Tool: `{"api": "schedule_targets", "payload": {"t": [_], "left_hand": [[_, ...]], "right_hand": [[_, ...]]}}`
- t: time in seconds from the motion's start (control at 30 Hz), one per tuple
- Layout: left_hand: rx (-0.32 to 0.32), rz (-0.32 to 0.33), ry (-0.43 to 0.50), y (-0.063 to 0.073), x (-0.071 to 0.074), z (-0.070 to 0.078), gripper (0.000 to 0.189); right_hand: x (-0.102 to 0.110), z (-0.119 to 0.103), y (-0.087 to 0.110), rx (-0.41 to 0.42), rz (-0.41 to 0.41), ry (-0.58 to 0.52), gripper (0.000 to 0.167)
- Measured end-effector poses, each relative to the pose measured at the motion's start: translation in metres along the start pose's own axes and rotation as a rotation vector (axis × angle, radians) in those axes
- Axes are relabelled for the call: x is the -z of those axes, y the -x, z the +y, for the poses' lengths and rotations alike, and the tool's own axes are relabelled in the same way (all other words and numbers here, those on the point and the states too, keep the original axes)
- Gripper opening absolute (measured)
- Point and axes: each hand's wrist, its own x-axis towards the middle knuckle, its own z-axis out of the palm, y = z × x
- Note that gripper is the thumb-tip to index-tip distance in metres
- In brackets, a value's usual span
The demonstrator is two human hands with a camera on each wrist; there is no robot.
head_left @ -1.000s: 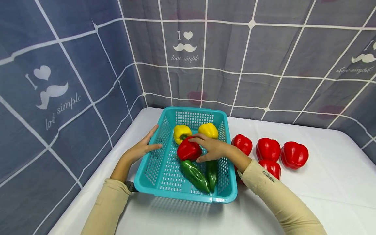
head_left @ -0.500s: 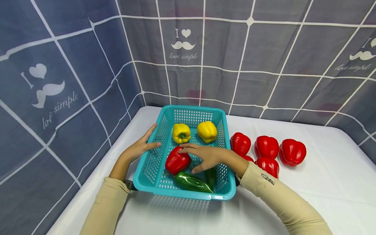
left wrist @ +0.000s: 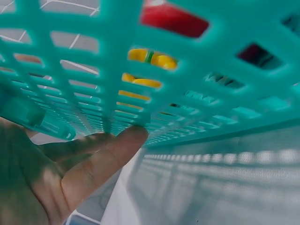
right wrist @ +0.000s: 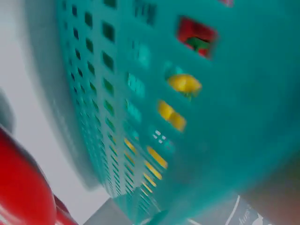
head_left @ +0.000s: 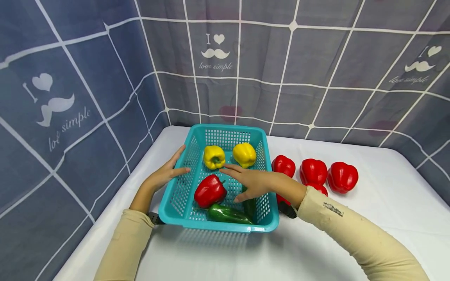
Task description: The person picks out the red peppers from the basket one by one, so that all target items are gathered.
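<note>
My left hand [head_left: 162, 175] lies along the left side of the turquoise basket [head_left: 225, 225], its thumb over the rim and its other fingers outside; the left wrist view shows a finger [left wrist: 105, 168] against the slotted wall. My right hand [head_left: 254, 182] hovers over the basket's right half, fingers spread and holding nothing. Left of it, a red bell pepper [head_left: 210, 191] sits in the basket. A long green pepper [head_left: 227, 214] lies in front of that, and a second green pepper [head_left: 249, 206] is partly hidden under my right hand. Two yellow bell peppers [head_left: 214, 157] sit at the back.
Several red bell peppers [head_left: 342, 177] stand on the white cloth right of the basket, some partly hidden by my right forearm. One red pepper [right wrist: 23, 187] looms near the right wrist camera. A dark checked curtain [head_left: 263, 58] hangs behind and at the left.
The red pepper has gone left and toward the front of the basket, and my right hand has come off it, drawing right. The front green pepper has turned sideways. The left hand stays put.
</note>
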Motion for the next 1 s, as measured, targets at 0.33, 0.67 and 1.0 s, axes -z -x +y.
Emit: {"api": "schedule_targets", "payload": {"t": [0.33,0.67,1.0], "left_hand": [[0.013,0.006,-0.003,0.002,0.002,0.0,0.084],[0.006,-0.001,0.017,-0.002,0.002,0.005,0.084],[0.018,0.005,-0.011,0.0,0.0,0.003,0.084]], "right_hand": [[0.012,-0.016,-0.003,-0.029,-0.013,-0.004,0.086],[0.005,-0.038,-0.04,-0.152,-0.188,0.072,0.084],[-0.011,-0.04,-0.067,-0.018,-0.142,0.012,0.096]]}}
